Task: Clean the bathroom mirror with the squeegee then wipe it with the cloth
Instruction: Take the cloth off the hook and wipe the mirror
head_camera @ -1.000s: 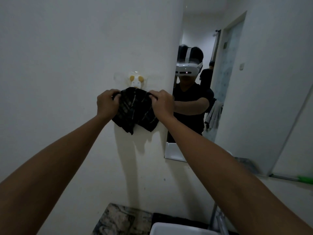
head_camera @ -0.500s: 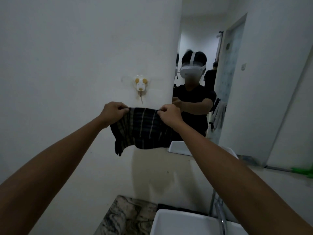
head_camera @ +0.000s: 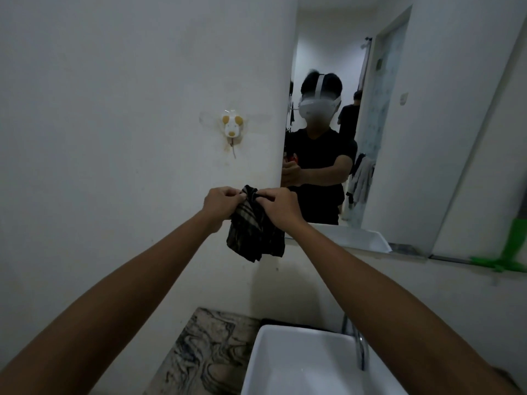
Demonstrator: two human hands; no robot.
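The left hand (head_camera: 221, 202) has its fingers (head_camera: 238, 197) pinched on the bunched top edge of the cloth (head_camera: 254, 232); the right hand (head_camera: 278, 205) pinches the same edge just beside it. The cloth hangs straight down below both. The mirror (head_camera: 399, 124) lies up and right of the fingers, nearer the right hand.
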